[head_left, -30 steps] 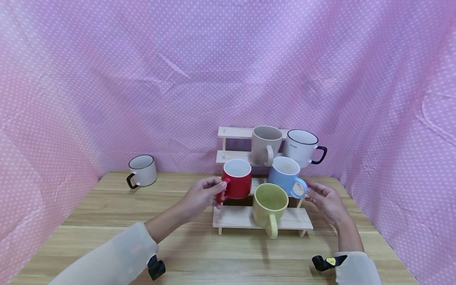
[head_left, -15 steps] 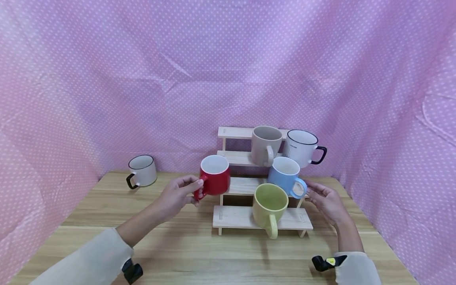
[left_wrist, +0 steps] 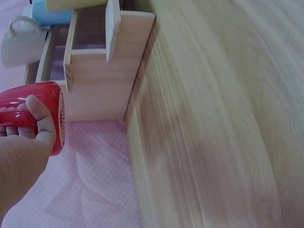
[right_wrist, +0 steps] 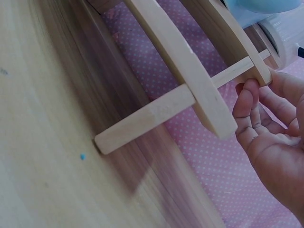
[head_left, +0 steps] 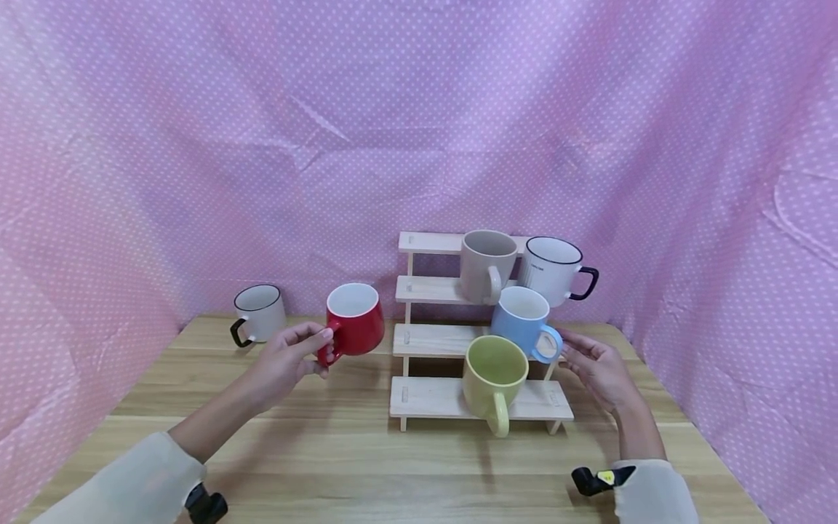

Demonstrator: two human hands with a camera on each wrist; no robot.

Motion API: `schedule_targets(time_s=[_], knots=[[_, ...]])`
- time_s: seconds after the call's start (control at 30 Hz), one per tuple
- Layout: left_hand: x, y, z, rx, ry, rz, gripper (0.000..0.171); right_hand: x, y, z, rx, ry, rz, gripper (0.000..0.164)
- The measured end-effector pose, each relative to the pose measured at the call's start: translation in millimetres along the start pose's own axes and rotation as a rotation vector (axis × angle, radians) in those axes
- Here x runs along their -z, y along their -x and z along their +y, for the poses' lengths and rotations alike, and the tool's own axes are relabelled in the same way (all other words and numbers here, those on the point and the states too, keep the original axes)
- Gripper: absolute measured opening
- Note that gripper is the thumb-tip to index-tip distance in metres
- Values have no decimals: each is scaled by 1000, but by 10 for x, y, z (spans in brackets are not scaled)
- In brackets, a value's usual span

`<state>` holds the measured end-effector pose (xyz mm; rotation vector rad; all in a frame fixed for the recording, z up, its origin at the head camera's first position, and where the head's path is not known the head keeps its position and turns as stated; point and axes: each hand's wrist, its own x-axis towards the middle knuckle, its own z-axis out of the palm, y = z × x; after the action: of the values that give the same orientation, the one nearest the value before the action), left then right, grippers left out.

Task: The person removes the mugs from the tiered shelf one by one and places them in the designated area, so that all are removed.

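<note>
My left hand [head_left: 283, 367] grips the handle of a red mug [head_left: 361, 331] with a white inside, holding it upright in the air left of a tiered wooden rack [head_left: 428, 399]. In the left wrist view, fingers wrap the red mug's [left_wrist: 53, 102] handle and its patterned base shows. My right hand [head_left: 604, 375] is at the rack's right side, beside the handle of a light blue mug [head_left: 520, 320]. The right wrist view shows that hand [right_wrist: 278, 137] pinching the end of a shelf board [right_wrist: 237, 40] between thumb and fingers.
The rack also bears a yellow-green mug [head_left: 487, 393] at the front, a grey mug [head_left: 481, 276] and a white black-rimmed mug [head_left: 546, 280] higher up. Another white mug [head_left: 265, 320] with a black handle stands at the table's back left. Behind hangs a pink dotted cloth [head_left: 419, 145].
My left hand has carried the red mug leftward, from in front of the rack to beside it. My right hand has stayed at the rack's right side.
</note>
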<state>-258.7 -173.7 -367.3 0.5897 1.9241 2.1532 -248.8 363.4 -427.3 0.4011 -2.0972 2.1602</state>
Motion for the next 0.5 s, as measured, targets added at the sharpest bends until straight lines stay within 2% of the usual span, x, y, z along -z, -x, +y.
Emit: schedule_targets(time_s=[0.23,0.5], knots=[[140,-75,-62,-11,2,45,18,10,-17,14,37,-27,-26,31],[241,-147,-175,23,-14,143,16,16,-7,30,55,-37,-39,30]])
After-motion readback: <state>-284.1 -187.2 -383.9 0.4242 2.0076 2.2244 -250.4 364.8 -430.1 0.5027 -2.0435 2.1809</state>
